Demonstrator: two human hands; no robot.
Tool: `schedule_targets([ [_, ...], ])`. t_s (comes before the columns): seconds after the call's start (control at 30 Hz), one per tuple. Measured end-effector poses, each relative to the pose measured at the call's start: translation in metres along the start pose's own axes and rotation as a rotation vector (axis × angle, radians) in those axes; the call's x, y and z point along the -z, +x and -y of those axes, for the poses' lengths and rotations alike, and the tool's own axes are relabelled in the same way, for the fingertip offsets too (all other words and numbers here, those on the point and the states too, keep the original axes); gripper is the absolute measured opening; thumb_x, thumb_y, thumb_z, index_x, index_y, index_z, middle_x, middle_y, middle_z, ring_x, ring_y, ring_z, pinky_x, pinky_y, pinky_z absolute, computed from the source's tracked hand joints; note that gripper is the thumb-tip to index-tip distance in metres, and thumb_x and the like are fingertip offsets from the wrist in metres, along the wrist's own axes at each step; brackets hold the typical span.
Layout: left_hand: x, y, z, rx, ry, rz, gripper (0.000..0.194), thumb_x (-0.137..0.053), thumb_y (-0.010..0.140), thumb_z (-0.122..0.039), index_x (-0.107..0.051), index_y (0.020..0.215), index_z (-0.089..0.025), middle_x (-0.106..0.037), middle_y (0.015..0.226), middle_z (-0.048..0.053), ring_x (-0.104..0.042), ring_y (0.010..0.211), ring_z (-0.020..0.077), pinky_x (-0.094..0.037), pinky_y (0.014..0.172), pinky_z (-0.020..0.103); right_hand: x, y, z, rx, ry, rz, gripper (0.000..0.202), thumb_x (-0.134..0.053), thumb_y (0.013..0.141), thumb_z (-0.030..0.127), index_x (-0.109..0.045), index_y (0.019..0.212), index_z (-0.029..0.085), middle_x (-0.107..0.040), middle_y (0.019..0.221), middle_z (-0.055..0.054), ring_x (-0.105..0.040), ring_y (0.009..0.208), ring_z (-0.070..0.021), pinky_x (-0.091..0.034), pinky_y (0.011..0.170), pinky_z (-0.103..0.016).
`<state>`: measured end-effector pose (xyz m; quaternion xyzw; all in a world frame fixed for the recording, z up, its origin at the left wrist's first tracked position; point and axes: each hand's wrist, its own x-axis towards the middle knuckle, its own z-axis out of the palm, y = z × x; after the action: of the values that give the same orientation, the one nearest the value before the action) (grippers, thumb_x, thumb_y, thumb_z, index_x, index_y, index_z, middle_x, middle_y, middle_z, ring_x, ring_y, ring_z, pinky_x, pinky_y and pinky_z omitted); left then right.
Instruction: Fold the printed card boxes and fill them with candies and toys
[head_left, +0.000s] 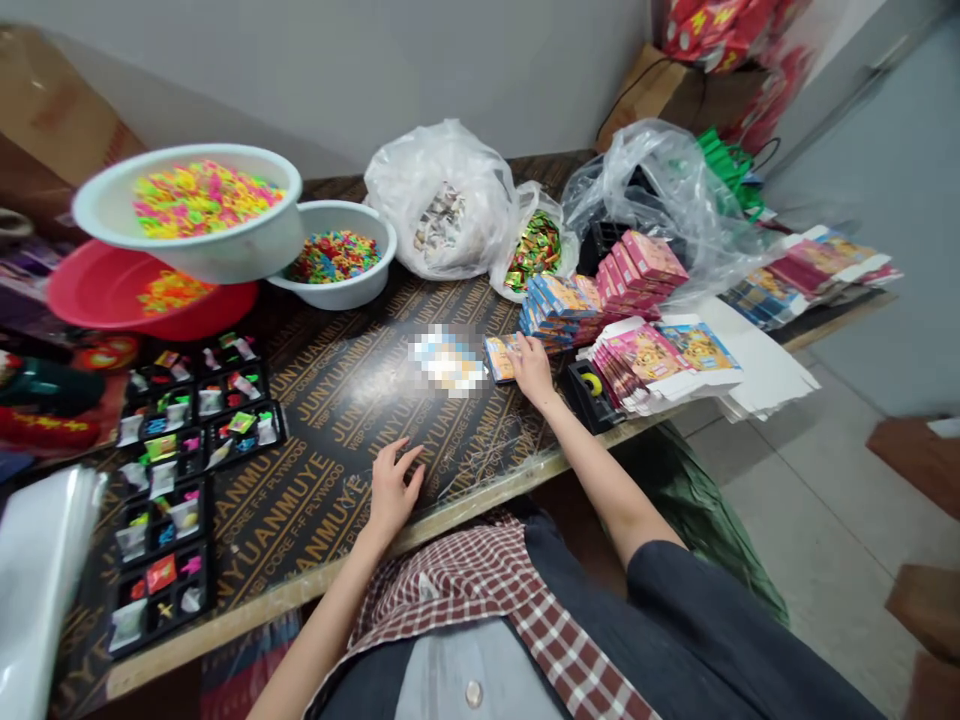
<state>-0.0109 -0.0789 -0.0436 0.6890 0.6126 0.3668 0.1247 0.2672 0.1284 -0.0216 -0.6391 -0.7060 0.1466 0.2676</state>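
My right hand point(531, 368) lies over a small blue printed box point(499, 358) on the table, its fingers on the box's right end. Just left of that box is a blurred-out patch whose content I cannot make out. My left hand point(395, 487) rests near the table's front edge, fingers spread and holding nothing. Beyond my right hand stand stacked blue boxes point(555, 305) and stacked pink boxes point(637, 268). Flat printed cartons point(652, 355) lie to its right, beside a black tray point(589, 392) with a yellow item in it.
Black compartment trays point(161, 560) with small toys and packets cover the left side. A white basin point(195, 245), a red basin point(82, 290) and a smaller basin point(337, 292) hold colourful pieces. Plastic bags point(450, 190) stand at the back. Clear plastic sleeves point(45, 560) lie front left.
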Motion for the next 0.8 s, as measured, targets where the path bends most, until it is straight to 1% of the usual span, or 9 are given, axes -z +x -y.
schedule_targets([
  [0.07,0.006,-0.005,0.005,0.052,-0.006,-0.014,0.024,-0.054,0.09,-0.028,-0.071,0.106,-0.022,-0.065,0.116,0.013,-0.06,0.108,0.028,-0.05,0.094,0.05,-0.014,0.005,0.019,0.196,-0.055,0.068,0.046,-0.051,0.094,0.028,-0.057,0.137,0.012,-0.055,0.13,-0.021,-0.049,0.124,-0.0335,-0.038,0.108,-0.048],
  [0.2,0.01,-0.007,0.008,0.091,-0.029,-0.012,0.024,-0.054,0.089,-0.028,-0.072,0.105,-0.023,-0.066,0.114,0.012,-0.061,0.107,0.0271,-0.051,0.094,0.049,-0.045,0.032,0.065,0.475,-0.132,0.353,0.049,-0.064,0.088,0.021,-0.058,0.136,0.018,-0.052,0.136,-0.018,-0.05,0.124,-0.0312,-0.04,0.105,-0.046],
  [0.33,0.011,-0.006,0.007,0.096,-0.054,-0.003,0.024,-0.054,0.089,-0.028,-0.073,0.104,-0.024,-0.066,0.114,0.011,-0.062,0.108,0.0264,-0.052,0.094,0.049,-0.059,0.067,0.102,0.47,-0.322,0.578,0.069,-0.083,0.073,0.033,-0.056,0.136,0.021,-0.052,0.133,-0.017,-0.052,0.121,-0.0314,-0.043,0.097,-0.039],
  [0.47,0.015,-0.004,0.011,0.125,-0.134,0.03,0.024,-0.056,0.087,-0.031,-0.073,0.101,-0.022,-0.067,0.113,0.012,-0.062,0.107,0.0281,-0.051,0.095,0.051,-0.054,0.081,0.123,0.474,-0.46,0.664,0.077,-0.094,0.057,0.036,-0.06,0.124,0.016,-0.055,0.128,-0.019,-0.059,0.109,-0.0318,-0.045,0.085,-0.033],
  [0.57,0.018,0.004,0.015,0.231,-0.277,0.02,0.032,-0.063,0.084,-0.04,-0.07,0.109,-0.023,-0.066,0.116,0.012,-0.062,0.111,0.0296,-0.047,0.101,0.053,-0.043,0.071,0.129,0.481,-0.398,0.627,0.064,-0.092,0.059,0.036,-0.062,0.111,0.015,-0.062,0.118,-0.015,-0.062,0.097,-0.027,-0.041,0.075,-0.028],
  [0.63,0.017,0.014,0.015,0.36,-0.457,-0.029,0.054,-0.071,0.078,-0.046,-0.06,0.127,-0.025,-0.065,0.123,0.012,-0.061,0.116,0.0298,-0.045,0.105,0.053,-0.035,0.053,0.133,0.48,-0.239,0.567,0.05,-0.089,0.064,0.041,-0.062,0.098,0.017,-0.066,0.101,-0.009,-0.061,0.087,-0.0226,-0.037,0.069,-0.026],
  [0.7,0.013,0.024,0.01,0.468,-0.739,-0.04,0.081,-0.075,0.071,-0.052,-0.044,0.142,-0.029,-0.062,0.131,0.011,-0.059,0.122,0.0298,-0.045,0.106,0.051,-0.029,0.027,0.138,0.515,0.0,0.531,0.044,-0.085,0.066,0.047,-0.059,0.086,0.018,-0.064,0.083,-0.002,-0.056,0.076,-0.0179,-0.033,0.065,-0.025],
  [0.73,0.01,0.029,0.006,0.507,-0.904,-0.013,0.087,-0.076,0.069,-0.055,-0.041,0.144,-0.03,-0.061,0.134,0.01,-0.059,0.124,0.0302,-0.046,0.105,0.05,-0.026,0.013,0.141,0.545,0.128,0.534,0.045,-0.085,0.066,0.05,-0.057,0.083,0.018,-0.061,0.078,0.001,-0.052,0.071,-0.0158,-0.032,0.064,-0.024],
  [0.8,0.006,0.036,-0.003,0.572,-1.22,0.125,0.085,-0.074,0.065,-0.06,-0.047,0.14,-0.029,-0.063,0.133,0.01,-0.058,0.125,0.0329,-0.048,0.104,0.049,-0.022,-0.014,0.147,0.618,0.342,0.573,0.048,-0.083,0.065,0.055,-0.055,0.08,0.019,-0.057,0.074,0.003,-0.048,0.067,-0.0137,-0.032,0.062,-0.023],
])
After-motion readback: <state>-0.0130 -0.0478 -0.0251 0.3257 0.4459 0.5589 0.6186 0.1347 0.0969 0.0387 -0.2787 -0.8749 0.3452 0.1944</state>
